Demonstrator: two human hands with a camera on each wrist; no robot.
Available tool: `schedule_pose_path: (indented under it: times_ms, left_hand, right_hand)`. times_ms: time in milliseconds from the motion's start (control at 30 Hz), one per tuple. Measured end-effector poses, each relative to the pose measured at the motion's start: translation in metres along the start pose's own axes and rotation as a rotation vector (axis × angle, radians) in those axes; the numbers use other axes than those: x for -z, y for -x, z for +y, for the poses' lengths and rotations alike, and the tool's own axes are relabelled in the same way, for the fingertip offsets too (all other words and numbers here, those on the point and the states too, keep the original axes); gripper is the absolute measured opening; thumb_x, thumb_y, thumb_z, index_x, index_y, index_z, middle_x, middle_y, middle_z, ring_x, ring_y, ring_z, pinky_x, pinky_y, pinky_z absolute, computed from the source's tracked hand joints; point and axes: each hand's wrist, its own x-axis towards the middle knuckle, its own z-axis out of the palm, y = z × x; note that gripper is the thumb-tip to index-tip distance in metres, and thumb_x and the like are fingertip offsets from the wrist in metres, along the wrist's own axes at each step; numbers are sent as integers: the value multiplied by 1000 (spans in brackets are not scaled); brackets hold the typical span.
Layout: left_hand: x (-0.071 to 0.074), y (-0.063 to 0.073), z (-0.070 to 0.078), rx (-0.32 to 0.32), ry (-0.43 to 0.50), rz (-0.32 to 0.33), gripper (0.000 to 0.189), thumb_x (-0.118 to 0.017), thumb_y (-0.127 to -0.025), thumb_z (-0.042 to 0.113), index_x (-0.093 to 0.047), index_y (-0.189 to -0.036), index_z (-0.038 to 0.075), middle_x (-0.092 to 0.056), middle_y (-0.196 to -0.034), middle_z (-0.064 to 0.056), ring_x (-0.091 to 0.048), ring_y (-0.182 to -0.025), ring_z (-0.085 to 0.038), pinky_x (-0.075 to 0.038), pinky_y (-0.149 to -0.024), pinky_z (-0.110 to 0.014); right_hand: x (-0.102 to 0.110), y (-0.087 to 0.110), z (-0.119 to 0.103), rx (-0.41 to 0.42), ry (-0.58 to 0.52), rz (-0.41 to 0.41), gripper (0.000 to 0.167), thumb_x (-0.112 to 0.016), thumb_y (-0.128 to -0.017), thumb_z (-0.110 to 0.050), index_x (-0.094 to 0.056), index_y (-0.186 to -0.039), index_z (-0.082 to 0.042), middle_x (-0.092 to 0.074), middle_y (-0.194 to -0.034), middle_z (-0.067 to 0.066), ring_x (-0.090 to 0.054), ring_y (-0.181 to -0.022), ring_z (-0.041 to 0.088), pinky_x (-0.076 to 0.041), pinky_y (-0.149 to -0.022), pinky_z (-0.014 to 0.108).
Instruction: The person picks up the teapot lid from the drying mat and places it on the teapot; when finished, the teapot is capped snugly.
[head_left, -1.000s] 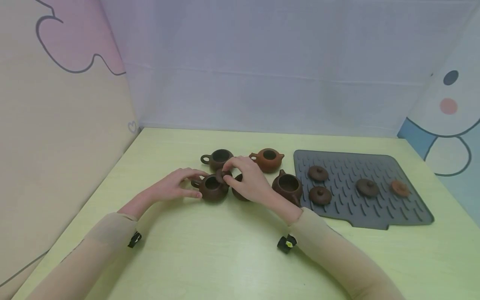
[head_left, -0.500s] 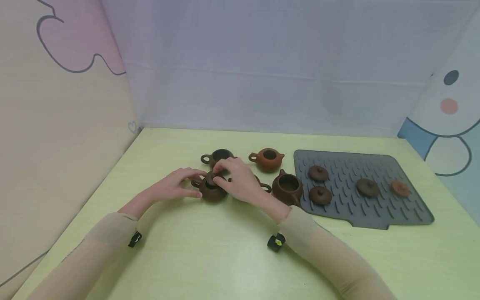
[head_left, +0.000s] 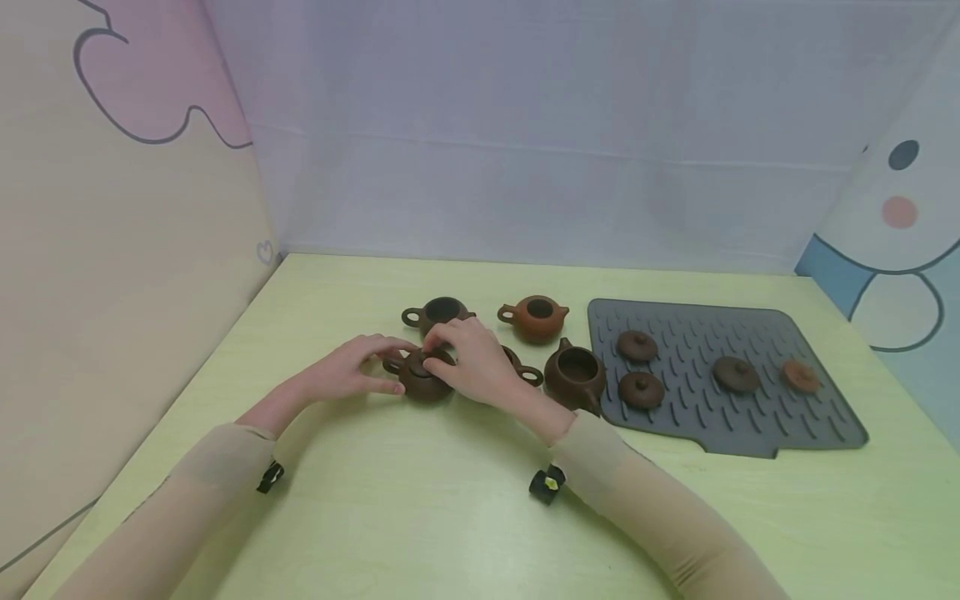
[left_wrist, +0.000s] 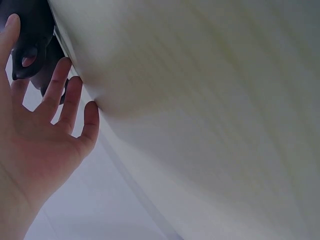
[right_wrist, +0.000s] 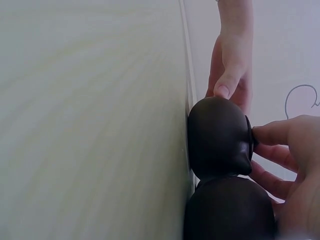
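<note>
At 9 o'clock of the front teapot (head_left: 425, 388): left hand (head_left: 348, 369), with extended, parted fingers and thumb touching the pot's side. At centre, upright on the table (head_left: 375, 500), handle toward 9 o'clock: same teapot, with held lid (head_left: 422, 364) over its mouth; full seating impossible to tell. At 1 o'clock: dark, uncovered rear teapot (head_left: 442, 309). At 3 o'clock: right hand (head_left: 478, 360), with thumb and fingertips pinching held lid; just behind it, partly hidden teapot (head_left: 512, 356). At 2 o'clock: uncovered reddish teapot (head_left: 537, 323). Farther along 3 o'clock: uncovered brown teapot (head_left: 573, 367), then grey mat (head_left: 693, 417) bearing four lids (head_left: 641, 390).
</note>
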Motion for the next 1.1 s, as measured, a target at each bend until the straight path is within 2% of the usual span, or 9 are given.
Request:
schedule_pose_path:
  times_ms: [500,900,1000,1100]
  left_hand:
    - [0,1,0,-1,-3,3,63,-79,-83,35,-55,-140,20,-64,-134,-2,-64,-117,-23,-44,-102,-50]
    - [-2,-1,-4,-62,-19,14,64,-79,-84,32,-54,-140,17,-71,-120,0,-66,-112,-19,-49,-98,-46]
    - [-1,1,-2,-42,-39,25,66,-80,-83,33,-52,-141,17,-70,-122,0,-65,-113,-19,-47,-99,-47]
    - [-1,3,1,8,-49,45,69,-80,-82,37,-51,-142,20,-67,-126,-2,-63,-114,-21,-45,-101,-49]
  right_hand:
    - [2,1,-3,-10,16,-12,18,-70,-92,-29,-69,-108,-22,-69,-112,-2,-55,-111,23,-46,-96,45]
    - [14,17,3,25,19,5,31,-68,-93,-26,-67,-124,-18,-68,-124,0,-56,-118,24,-45,-102,44]
    - [18,22,6,39,33,20,34,-68,-93,-25,-66,-126,-16,-67,-127,1,-56,-123,25,-43,-108,44]
    - [22,28,10,45,43,41,34,-68,-93,-24,-66,-127,-16,-67,-129,2,-55,-128,24,-41,-111,47]
